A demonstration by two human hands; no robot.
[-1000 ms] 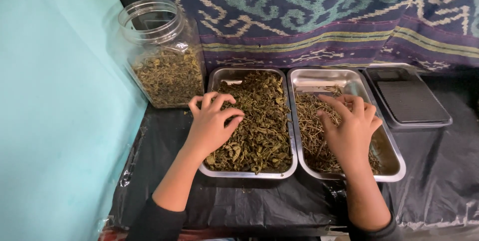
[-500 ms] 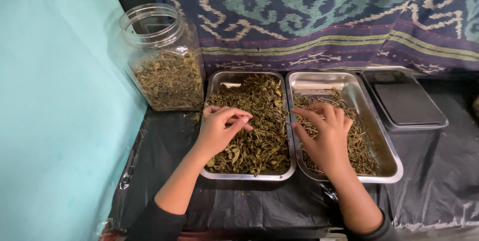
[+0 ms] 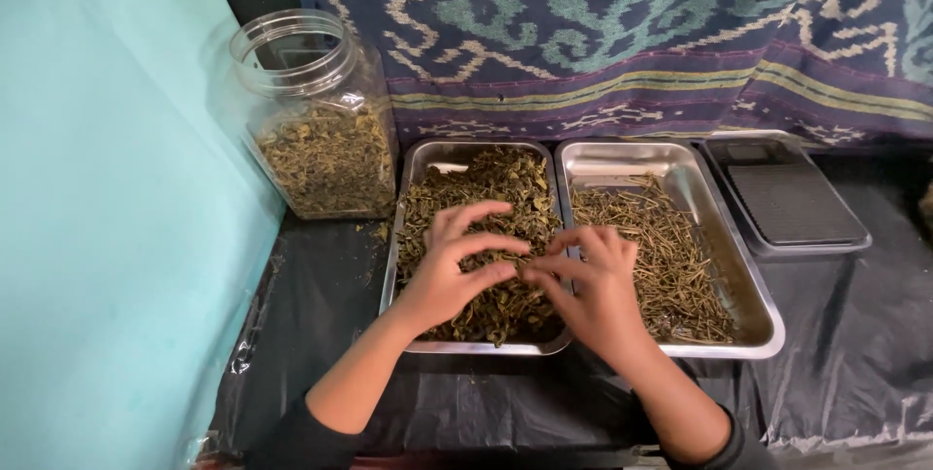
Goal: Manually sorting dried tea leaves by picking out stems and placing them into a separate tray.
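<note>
Head view: left tray (image 3: pixel 413 171) holds dried leaves (image 3: pixel 505 188), right tray (image 3: pixel 748 285) perhaps stems (image 3: pixel 671 256).

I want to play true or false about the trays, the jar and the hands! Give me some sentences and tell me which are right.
1. Both hands are over the left tray of dried leaves. True: the left hand and right hand meet there.
2. The right tray holds water. False: it holds thin dry stems.
3. The clear jar has no lid on. True.
4. The jar is empty. False: it holds dried leaves.
5. The black scale sits left of the jar. False: it sits right of the trays.
</note>
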